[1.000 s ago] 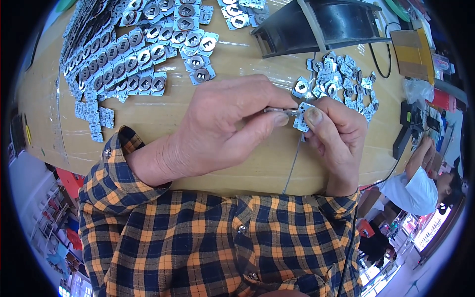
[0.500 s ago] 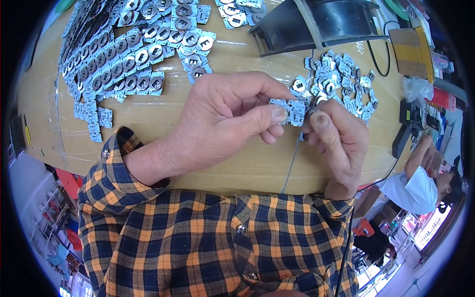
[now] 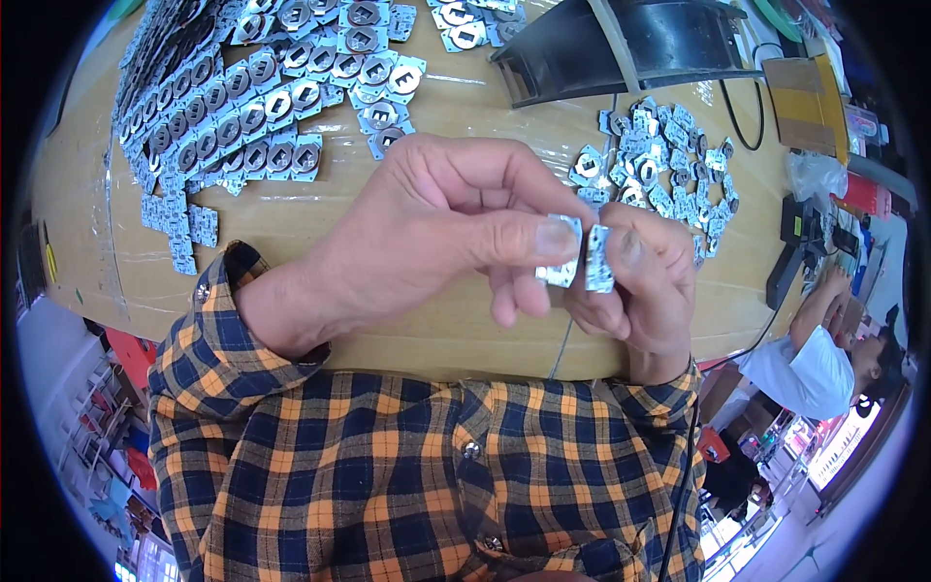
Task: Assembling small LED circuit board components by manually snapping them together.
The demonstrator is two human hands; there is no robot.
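Note:
Between the thumb and fingers of my left hand [image 3: 441, 218] is a small pale-blue circuit board [image 3: 560, 275]. A second small circuit board [image 3: 598, 262], tilted and seen nearly edge-on, is pinched in my right hand [image 3: 655, 281]. A narrow gap separates the two boards. Both hands hover over the near middle of the table [image 3: 436, 339]. Beyond my right hand lies a loose heap of small circuit boards [image 3: 669, 160], some with round metal cell holders. To the left, joined panels of such boards [image 3: 252, 116] are stacked in overlapping rows.
A curved black plastic frame [image 3: 669, 48] stands at the back right, with a cardboard box [image 3: 805, 107] beside it. A thin grey cord [image 3: 562, 349] runs from the near edge under my hands. A person in a white top [image 3: 805, 373] sits at the far right.
The boards, side by side and touching in my fingers before, are now apart, one in each hand. My right hand has moved slightly left and nearer to me, and its wrist has turned.

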